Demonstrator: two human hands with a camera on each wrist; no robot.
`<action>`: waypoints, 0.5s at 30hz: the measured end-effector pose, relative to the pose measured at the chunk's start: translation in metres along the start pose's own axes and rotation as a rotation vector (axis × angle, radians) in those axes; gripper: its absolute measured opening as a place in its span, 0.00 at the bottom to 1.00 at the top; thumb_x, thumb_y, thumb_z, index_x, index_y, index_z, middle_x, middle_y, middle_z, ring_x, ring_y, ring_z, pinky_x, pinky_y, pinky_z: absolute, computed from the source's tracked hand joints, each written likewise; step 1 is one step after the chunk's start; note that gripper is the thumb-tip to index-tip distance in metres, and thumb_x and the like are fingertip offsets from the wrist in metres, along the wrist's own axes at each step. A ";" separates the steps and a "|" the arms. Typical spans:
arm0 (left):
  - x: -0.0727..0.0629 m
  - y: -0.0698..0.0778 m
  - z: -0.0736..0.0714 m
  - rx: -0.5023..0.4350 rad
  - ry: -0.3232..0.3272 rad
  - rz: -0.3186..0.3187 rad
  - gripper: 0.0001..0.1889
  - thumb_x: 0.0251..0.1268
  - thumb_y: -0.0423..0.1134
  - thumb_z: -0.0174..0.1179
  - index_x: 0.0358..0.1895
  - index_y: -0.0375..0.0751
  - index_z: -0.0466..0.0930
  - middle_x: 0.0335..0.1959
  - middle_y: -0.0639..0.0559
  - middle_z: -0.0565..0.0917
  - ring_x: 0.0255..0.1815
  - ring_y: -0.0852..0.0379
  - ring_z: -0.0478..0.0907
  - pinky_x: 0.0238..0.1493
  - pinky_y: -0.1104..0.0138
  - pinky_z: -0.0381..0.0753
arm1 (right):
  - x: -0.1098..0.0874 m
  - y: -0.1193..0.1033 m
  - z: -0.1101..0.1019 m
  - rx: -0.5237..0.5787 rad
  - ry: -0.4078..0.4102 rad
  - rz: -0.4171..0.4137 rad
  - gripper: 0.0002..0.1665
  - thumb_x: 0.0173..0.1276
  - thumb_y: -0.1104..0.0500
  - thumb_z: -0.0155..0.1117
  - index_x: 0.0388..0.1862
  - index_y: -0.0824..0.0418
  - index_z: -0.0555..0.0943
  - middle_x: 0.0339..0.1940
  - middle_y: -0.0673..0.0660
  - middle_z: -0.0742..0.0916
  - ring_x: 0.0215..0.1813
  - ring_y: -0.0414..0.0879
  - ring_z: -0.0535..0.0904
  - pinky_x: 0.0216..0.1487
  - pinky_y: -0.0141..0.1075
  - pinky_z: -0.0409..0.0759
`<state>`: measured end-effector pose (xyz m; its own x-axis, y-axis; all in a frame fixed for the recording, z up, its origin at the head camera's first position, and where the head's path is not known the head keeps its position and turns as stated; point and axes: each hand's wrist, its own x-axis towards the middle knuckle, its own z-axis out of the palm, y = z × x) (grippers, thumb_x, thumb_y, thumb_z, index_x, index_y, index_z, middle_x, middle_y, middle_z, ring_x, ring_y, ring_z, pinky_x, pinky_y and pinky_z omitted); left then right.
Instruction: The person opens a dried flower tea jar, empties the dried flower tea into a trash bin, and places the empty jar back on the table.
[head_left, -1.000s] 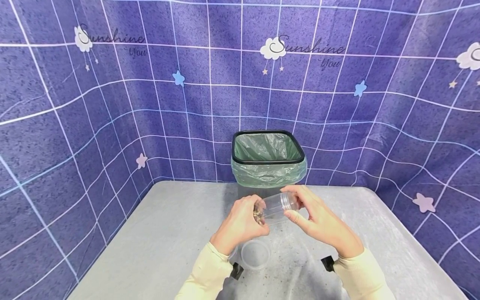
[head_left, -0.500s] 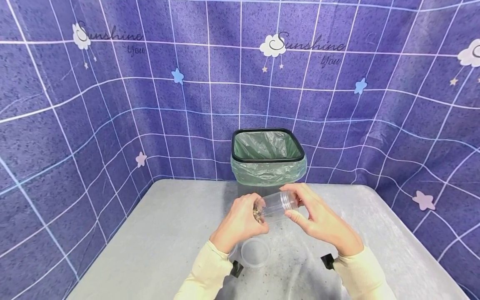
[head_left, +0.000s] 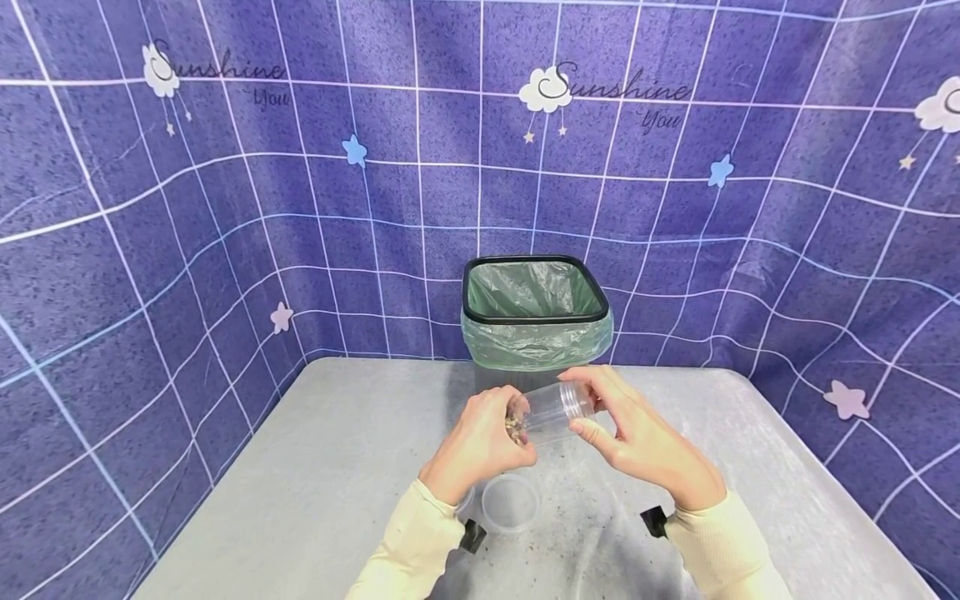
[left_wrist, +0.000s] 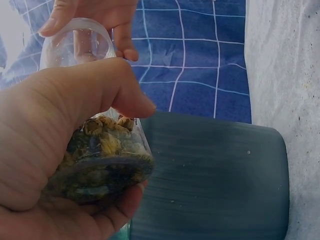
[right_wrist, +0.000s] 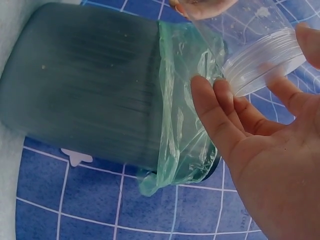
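A clear plastic jar (head_left: 547, 410) lies tilted in the air between both hands, its threaded mouth towards the right and a little higher than its base. My left hand (head_left: 480, 437) grips the base end, thumb and fingers wrapped round it. Small dried yellow-brown flower heads (left_wrist: 107, 142) fill that end, as the left wrist view shows. At the mouth, my right hand (head_left: 637, 437) holds the rim between thumb and fingers; the open rim (right_wrist: 265, 60) shows in the right wrist view.
Behind the jar stands a bin (head_left: 536, 321) with a black rim and green liner. A clear round lid (head_left: 510, 503) lies on the grey table (head_left: 337, 467); another clear round piece (head_left: 467, 500) is partly hidden by the left wrist. Dark crumbs dot the table. Purple grid-patterned cloth surrounds it.
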<state>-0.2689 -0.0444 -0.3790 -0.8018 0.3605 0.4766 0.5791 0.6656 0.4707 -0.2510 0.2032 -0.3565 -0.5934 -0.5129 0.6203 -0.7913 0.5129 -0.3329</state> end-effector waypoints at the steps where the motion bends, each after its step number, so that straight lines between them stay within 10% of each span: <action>1: 0.000 0.000 0.000 -0.003 -0.001 0.000 0.20 0.35 0.38 0.74 0.38 0.47 0.81 0.28 0.60 0.79 0.31 0.60 0.74 0.34 0.69 0.75 | 0.000 0.000 0.000 0.002 -0.002 -0.003 0.32 0.70 0.59 0.70 0.71 0.54 0.72 0.55 0.44 0.79 0.51 0.40 0.77 0.54 0.37 0.77; 15: 0.001 -0.002 0.001 -0.006 -0.015 -0.007 0.21 0.34 0.37 0.74 0.39 0.44 0.82 0.28 0.60 0.79 0.30 0.61 0.75 0.32 0.70 0.75 | 0.000 -0.002 -0.001 0.067 -0.028 -0.025 0.33 0.69 0.62 0.71 0.71 0.54 0.71 0.62 0.48 0.78 0.59 0.40 0.77 0.60 0.39 0.79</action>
<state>-0.2714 -0.0450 -0.3801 -0.8077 0.3660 0.4622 0.5746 0.6641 0.4783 -0.2491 0.2027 -0.3544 -0.5768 -0.5445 0.6089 -0.8133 0.4529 -0.3653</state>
